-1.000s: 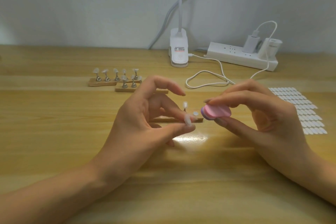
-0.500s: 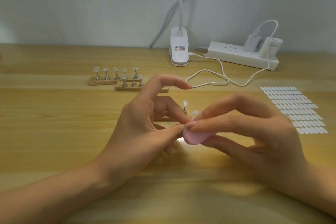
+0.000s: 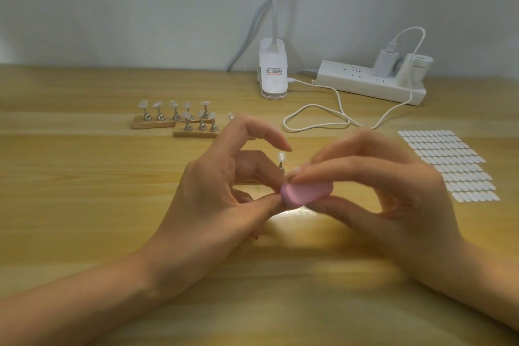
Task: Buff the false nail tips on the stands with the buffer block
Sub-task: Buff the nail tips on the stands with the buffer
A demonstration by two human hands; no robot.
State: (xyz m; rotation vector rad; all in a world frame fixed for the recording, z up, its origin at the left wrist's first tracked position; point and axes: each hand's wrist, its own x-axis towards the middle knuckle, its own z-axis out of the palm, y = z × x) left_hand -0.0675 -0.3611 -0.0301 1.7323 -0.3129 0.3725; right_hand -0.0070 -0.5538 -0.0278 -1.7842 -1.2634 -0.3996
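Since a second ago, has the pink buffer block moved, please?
Yes. The buffer block has shifted left and nearer the person, now below the upright nail tip instead of right of it.

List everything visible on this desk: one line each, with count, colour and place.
table: one, light wood, underneath
buffer block: one, pink, centre, gripped
nail tip on stand: one, whitish, upright just beyond the block
wooden stands with nail tips: two, tan, back left
clip lamp: one, white, back centre
power strip: one, white, back right
cable: one, white, looped before the strip
oval tabs: many rows, white, far right
left hand: one, fingertips pinched beside the block
right hand: one, grips the block
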